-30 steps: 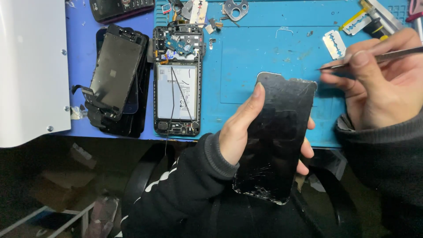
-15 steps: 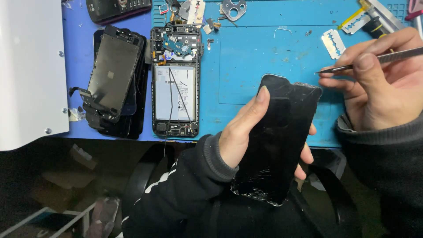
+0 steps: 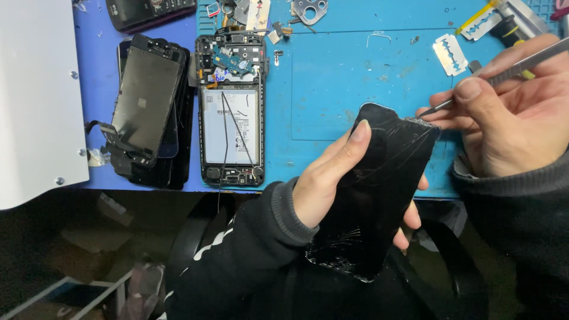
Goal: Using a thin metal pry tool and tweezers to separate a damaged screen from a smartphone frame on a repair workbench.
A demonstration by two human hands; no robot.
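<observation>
My left hand grips a black cracked phone screen panel, tilted, with its shattered lower corner toward me and my thumb along its left edge. My right hand holds metal tweezers like a pen. Their tip touches the panel's upper right corner. Both hands hover over the front edge of a blue work mat.
An opened phone with battery and board exposed lies on the mat's left. A stack of black screens lies beside it. Razor blades, small metal parts and a white machine sit around. Below the table edge is a dark chair.
The panel has tilted and shifted slightly right in my left hand. My right hand has brought the tweezers' tip down to its upper right corner.
</observation>
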